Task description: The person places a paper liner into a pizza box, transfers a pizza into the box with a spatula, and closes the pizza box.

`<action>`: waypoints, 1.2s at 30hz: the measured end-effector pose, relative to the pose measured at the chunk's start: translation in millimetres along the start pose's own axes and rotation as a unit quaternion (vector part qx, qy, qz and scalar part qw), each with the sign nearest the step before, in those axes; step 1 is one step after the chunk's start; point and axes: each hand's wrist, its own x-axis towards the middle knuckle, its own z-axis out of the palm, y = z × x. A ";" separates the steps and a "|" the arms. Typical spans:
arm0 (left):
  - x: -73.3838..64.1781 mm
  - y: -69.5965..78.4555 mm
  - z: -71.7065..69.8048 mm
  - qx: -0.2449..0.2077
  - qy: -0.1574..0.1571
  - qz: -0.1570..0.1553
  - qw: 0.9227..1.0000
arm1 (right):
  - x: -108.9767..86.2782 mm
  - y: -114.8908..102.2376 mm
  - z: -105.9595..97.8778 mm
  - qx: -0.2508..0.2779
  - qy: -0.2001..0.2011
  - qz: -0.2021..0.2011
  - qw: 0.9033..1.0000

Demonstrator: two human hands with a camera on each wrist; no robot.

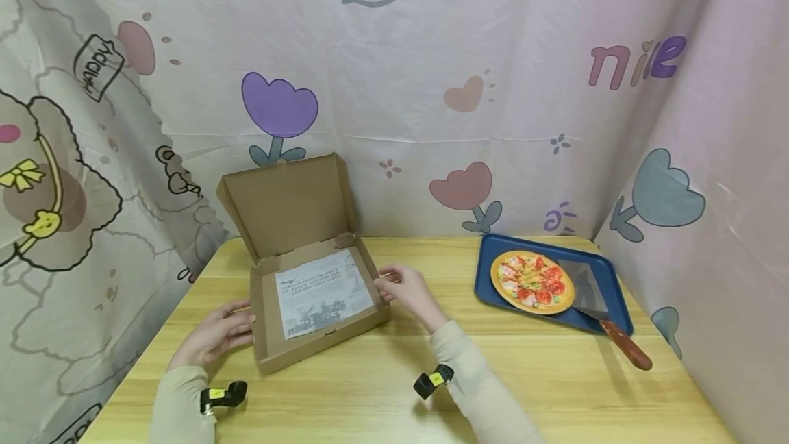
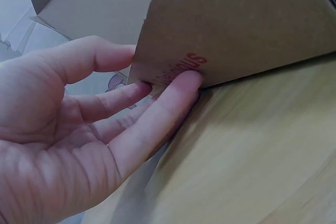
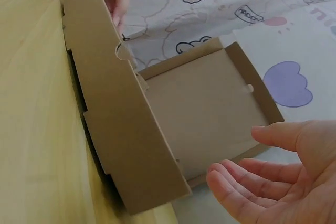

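An open cardboard pizza box (image 1: 296, 214) stands on the table with its lid raised at the back and a printed paper sheet (image 1: 323, 293) lying inside. My left hand (image 1: 216, 334) is at the box's left side. In the left wrist view, the extended fingers (image 2: 157, 111) touch the outer wall, which bears red lettering, and the tip of the thumb meets its edge. Over at the right wall is my right hand (image 1: 407, 292), thumb and fingers spread apart. The right wrist view shows that hand (image 3: 283, 171) beside the box; whether it touches the wall I cannot tell.
On the right of the table, a blue tray (image 1: 487, 273) holds a pizza (image 1: 533, 283) and a pizza server (image 1: 625, 344), whose wooden handle sticks out past the tray's front edge. A patterned cloth (image 1: 394, 88) hangs behind the table.
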 end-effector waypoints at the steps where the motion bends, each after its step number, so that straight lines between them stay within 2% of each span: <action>1: -0.2 0.3 0.1 0.000 0.000 -0.001 1.000 | -0.8 0.1 -2.2 -0.001 0.001 -0.004 1.000; 9: 1.0 0.0 0.5 0.003 0.004 -0.002 1.000 | -9.2 1.8 -24.3 -0.013 0.018 -0.024 0.999; 24: 3.0 -2.8 0.0 0.001 0.012 0.000 1.000 | -29.1 6.0 -68.8 -0.063 0.062 -0.006 0.996; 31: 3.2 0.8 1.7 -0.002 0.008 0.000 1.000 | -41.0 12.6 -91.1 -0.103 0.073 0.001 0.992; 36: -0.2 9.7 4.9 0.002 0.019 -0.012 1.000 | -48.9 17.0 -107.6 -0.110 0.084 0.005 0.990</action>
